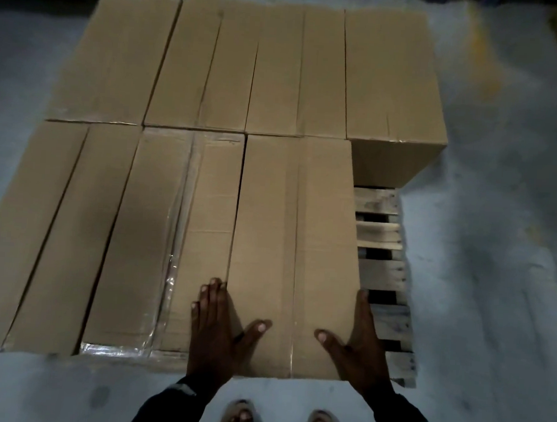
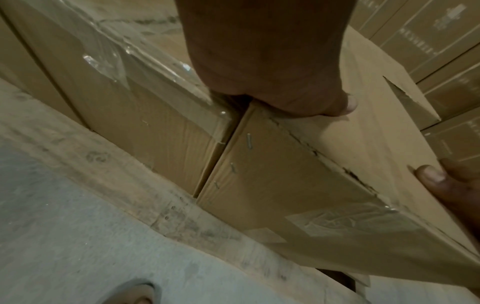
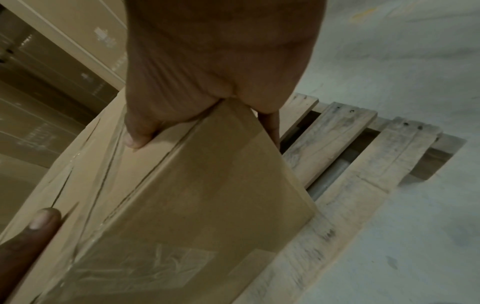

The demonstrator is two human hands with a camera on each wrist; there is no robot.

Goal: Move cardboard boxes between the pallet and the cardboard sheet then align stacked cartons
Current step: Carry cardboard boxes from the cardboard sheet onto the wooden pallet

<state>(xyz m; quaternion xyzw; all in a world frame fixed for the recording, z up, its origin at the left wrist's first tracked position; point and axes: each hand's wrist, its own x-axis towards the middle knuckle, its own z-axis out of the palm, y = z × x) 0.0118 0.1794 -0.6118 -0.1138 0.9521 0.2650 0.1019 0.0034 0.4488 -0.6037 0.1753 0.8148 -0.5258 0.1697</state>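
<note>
Left hand point(image 1: 213, 327) and right hand point(image 1: 359, 339) grasp the box point(image 1: 296, 244) edges; bare pallet point(image 1: 384, 276) rightward

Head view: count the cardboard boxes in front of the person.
7. Back row: far-left box, second box, third box, far-right box. Front row: left box, middle box, right box held by left hand and right hand. Others may be hidden.

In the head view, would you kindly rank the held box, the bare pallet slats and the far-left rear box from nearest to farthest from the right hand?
1. Held box: the right hand grips its right edge, thumb on top.
2. Pallet slats: just right of that hand, lower down.
3. Far-left rear box: back row, opposite corner.
</note>
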